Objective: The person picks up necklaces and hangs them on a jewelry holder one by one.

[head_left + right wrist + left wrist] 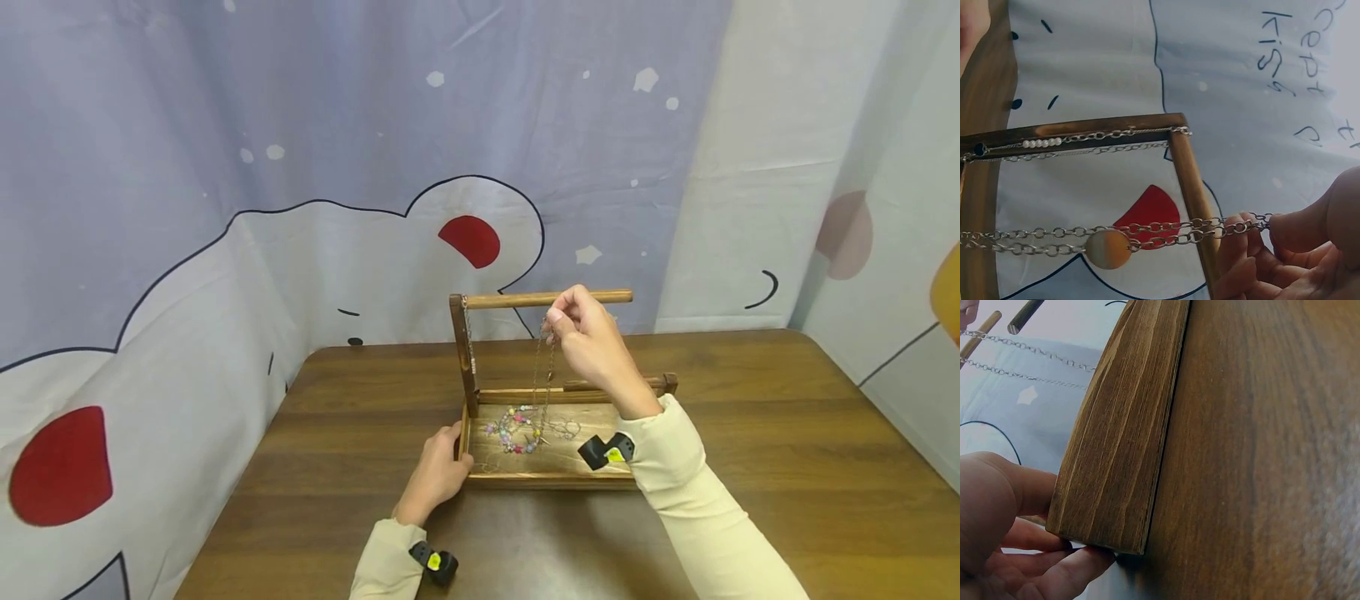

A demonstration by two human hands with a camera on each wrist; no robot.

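My right hand (592,337) pinches a silver chain necklace (551,379) between thumb and fingers, just in front of the stand's top bar (517,300). Its strands hang toward the tray; a round disc (1108,249) shows on it in the right wrist view. At the left end of the wooden jewelry stand, my left hand (435,467) grips the tray wall (1113,437), thumb over the edge. Another chain with a row of white pearls (1042,143) hangs from the bar beside the upright post (462,354). Colorful beaded jewelry (516,448) lies in the tray.
A thin tangled chain (564,429) lies right of the beads in the tray. At the stand's right back is a short post (670,383) with a low bar. Beneath is a brown wooden table (337,433), with a patterned curtain (345,275) behind.
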